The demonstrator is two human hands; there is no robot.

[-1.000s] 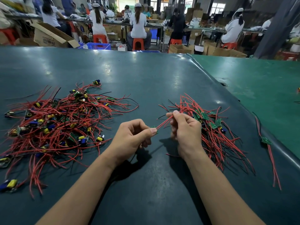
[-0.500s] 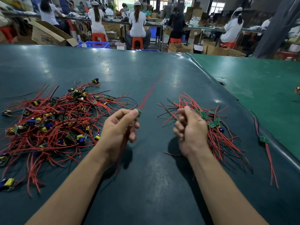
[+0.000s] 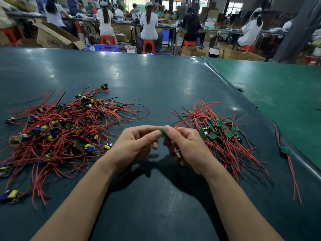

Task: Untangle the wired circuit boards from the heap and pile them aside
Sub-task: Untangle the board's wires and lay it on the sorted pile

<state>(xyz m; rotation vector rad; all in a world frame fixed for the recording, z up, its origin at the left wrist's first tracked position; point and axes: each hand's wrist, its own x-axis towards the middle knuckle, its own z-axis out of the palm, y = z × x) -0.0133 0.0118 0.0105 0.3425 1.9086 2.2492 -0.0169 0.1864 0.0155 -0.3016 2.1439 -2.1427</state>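
Both my hands meet mid-table over the dark mat (image 3: 156, 80): my left hand (image 3: 137, 145) and my right hand (image 3: 187, 146) each pinch the same small green circuit board (image 3: 162, 133), thumb and forefinger of each closed on it, other fingers curled loose. Its red wires (image 3: 194, 115) run off toward 1 o'clock, over the sorted pile (image 3: 224, 134) at 3 o'clock. The tangled heap (image 3: 60, 131) sits at 9 o'clock, well apart from my hands. One stray board (image 3: 285, 150) lies at the mat's edge, far at 3 o'clock. Step in hand, I judge: board is free of the heap, now goes on the pile. To do it well: let go with the left, keep the right pinching the board edge, not the components; swing toward 3 o'clock, lay the board among the other green boards, wires trailing the same way as the rest so they don't re-tangle. Don't yank, solder joints probably weak. Heap is still large, so the task is far from done.
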